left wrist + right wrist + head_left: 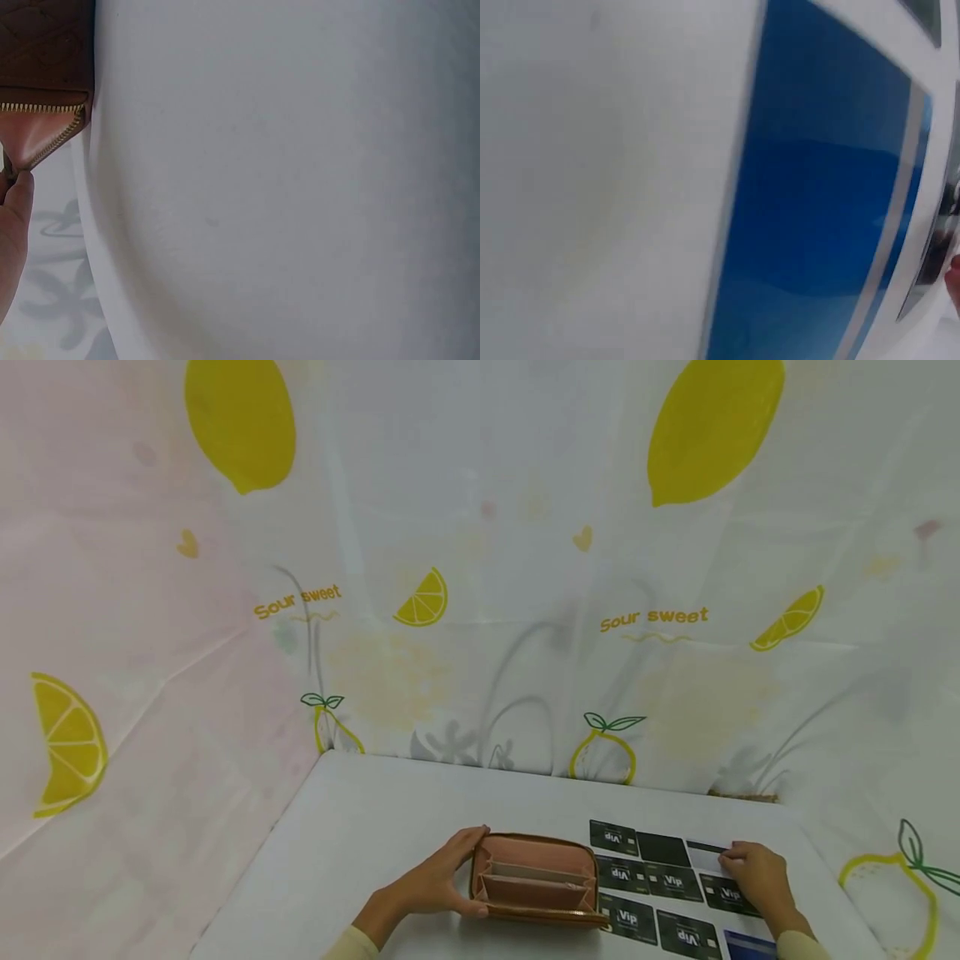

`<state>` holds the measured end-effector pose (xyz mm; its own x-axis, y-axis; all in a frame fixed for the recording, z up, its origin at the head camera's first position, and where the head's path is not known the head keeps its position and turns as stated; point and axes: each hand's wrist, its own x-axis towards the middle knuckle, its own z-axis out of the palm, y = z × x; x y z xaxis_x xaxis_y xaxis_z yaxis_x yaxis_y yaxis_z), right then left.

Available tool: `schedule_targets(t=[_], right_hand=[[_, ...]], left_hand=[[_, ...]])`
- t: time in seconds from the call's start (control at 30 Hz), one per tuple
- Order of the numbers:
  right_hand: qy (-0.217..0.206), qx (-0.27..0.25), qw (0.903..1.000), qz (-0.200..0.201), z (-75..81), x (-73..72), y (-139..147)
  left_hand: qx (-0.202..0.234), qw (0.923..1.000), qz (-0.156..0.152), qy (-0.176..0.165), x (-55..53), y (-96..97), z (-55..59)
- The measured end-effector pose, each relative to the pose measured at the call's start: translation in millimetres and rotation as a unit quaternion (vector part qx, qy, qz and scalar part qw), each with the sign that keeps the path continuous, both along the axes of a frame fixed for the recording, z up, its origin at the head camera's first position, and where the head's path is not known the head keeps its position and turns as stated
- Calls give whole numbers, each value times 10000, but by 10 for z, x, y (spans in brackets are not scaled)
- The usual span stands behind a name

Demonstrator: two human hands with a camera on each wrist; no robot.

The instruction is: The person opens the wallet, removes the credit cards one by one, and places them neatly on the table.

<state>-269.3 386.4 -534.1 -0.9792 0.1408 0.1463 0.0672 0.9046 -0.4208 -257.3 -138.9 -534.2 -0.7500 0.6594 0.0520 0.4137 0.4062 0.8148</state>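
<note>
My left hand (pixel 431 878) grips the left end of a brown zip wallet (pixel 536 893), thumb on the near rim and fingers on the far one. The wallet gapes open, with pink lining and inner pockets showing. In the left wrist view, fingertips (pixel 24 184) meet a corner beside the brass zip (pixel 45 108). Over at the right, my right hand (pixel 763 878) pinches the right end of a pale card with a dark stripe (pixel 703 857), at the end of the back row. Under that hand lies a black Vip card (pixel 720 893).
Several black Vip cards (pixel 628 918) lie in rows right of the wallet, with a plain black card (pixel 663 849) in the back row. A blue card (pixel 817 165) lies nearest the right wrist. Lemon-print cloth (pixel 480 568) surrounds the white table (pixel 360 810).
</note>
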Motion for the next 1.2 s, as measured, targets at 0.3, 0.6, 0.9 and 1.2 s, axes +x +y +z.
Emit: schedule_targets(t=[0.3,0.6,0.9,1.2], right_hand=[[1627,319,9817,940,104,47,-617],[2644,-136,9317,2486,405,333,-1648],[1665,-1253,8816,4235,421,630,-2194],[167,-1327,8517,5067,493,619,-2350]], left_hand=[[-37,9999,-8,113,13,-8,-9],[-52,9999,-37,104,26,5,15],[40,10000,-46,14,25,14,15],[-33,9999,-50,86,17,14,8]])
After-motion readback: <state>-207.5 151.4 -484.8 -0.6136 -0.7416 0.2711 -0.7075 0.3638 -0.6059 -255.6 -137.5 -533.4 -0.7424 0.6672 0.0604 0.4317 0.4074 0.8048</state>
